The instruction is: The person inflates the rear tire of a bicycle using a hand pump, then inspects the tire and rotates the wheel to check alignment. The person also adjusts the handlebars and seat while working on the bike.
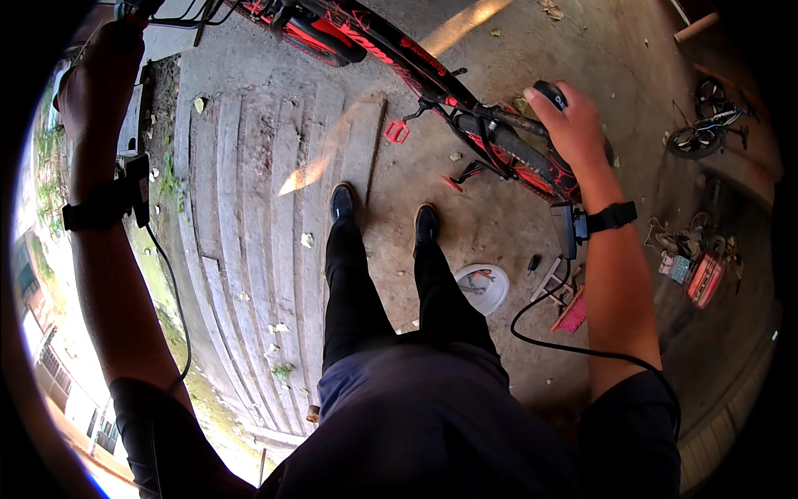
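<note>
The bike [397, 60] stands on the floor [532, 37] ahead of the person's feet. The right hand [576, 125] has its fingers gripping the saddle [549, 93]. The left hand [101, 76] is at the handlebar [137, 8], fingers seemingly wrapped round it, though the dark rim obscures them. A white tub [503, 288] sits behind the bike's pedal [397, 131].

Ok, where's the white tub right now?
In the head view, the white tub sits on the ground right of centre, beside the person's right leg and left of the pink-and-wood frame.
</note>
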